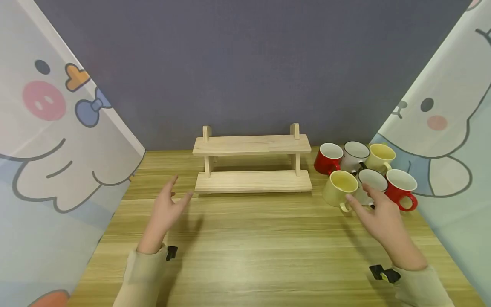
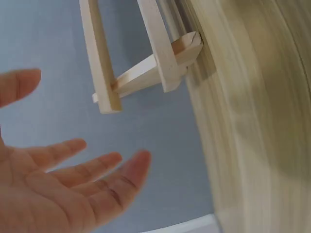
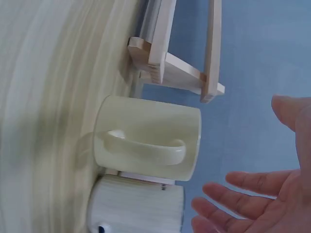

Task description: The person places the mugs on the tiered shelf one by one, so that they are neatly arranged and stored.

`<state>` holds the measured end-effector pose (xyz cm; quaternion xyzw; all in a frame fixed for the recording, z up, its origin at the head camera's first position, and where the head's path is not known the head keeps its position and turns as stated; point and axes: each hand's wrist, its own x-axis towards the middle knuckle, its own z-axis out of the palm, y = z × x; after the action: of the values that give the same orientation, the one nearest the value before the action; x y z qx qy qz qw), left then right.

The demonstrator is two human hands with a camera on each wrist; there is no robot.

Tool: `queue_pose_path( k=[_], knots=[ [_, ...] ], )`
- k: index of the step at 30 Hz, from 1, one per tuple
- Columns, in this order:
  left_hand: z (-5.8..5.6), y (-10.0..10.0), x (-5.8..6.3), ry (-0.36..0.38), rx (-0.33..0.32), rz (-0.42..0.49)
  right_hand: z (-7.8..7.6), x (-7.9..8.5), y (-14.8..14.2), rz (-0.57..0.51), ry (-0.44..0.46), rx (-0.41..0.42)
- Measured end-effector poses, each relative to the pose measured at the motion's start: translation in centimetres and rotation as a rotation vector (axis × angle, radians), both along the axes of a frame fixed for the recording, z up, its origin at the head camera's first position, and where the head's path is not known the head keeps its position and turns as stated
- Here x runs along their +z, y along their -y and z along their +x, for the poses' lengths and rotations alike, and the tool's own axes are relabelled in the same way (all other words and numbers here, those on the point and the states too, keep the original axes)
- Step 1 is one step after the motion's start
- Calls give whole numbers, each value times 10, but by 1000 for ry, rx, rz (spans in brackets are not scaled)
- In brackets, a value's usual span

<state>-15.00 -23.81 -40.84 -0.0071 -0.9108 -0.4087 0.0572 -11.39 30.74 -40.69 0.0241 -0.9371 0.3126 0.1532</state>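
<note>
My left hand (image 1: 167, 213) hovers over the table left of a two-tier wooden shelf (image 1: 253, 182), thumb and fingers spread, holding nothing. In the left wrist view its fingers (image 2: 97, 170) are apart from the shelf's end. My right hand (image 1: 379, 217) is held near the front row of mugs, thumb and fingers parted. Closest to it are a yellow mug (image 1: 333, 190), whose handle faces me, and a white mug (image 1: 369, 178) with a dark rim, partly hidden by the fingers. The right wrist view shows a gap between the hand (image 3: 262, 199) and the yellow mug (image 3: 146, 114).
Behind stand a red mug (image 1: 322, 162), a white mug (image 1: 349, 160) and another yellow mug (image 1: 376, 161). A second red mug (image 1: 395, 192) is at the right. A grey partition (image 1: 245, 68) rises behind the wooden table (image 1: 253, 247); cartoon-printed panels (image 1: 76, 170) flank both sides.
</note>
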Motion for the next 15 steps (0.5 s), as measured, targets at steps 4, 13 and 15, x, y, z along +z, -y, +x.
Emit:
queue_pose_path(
  k=[4,13,15],
  knots=[
    [-13,2,-2,95,24,108,-3,-5,-1,-7,11,-44],
    [-47,3,-13,174,3,151,-16,-22,-9,-41,83,-39],
    [-54,3,-16,197,7,164,-18,-25,-10,-51,109,-42]
  ],
)
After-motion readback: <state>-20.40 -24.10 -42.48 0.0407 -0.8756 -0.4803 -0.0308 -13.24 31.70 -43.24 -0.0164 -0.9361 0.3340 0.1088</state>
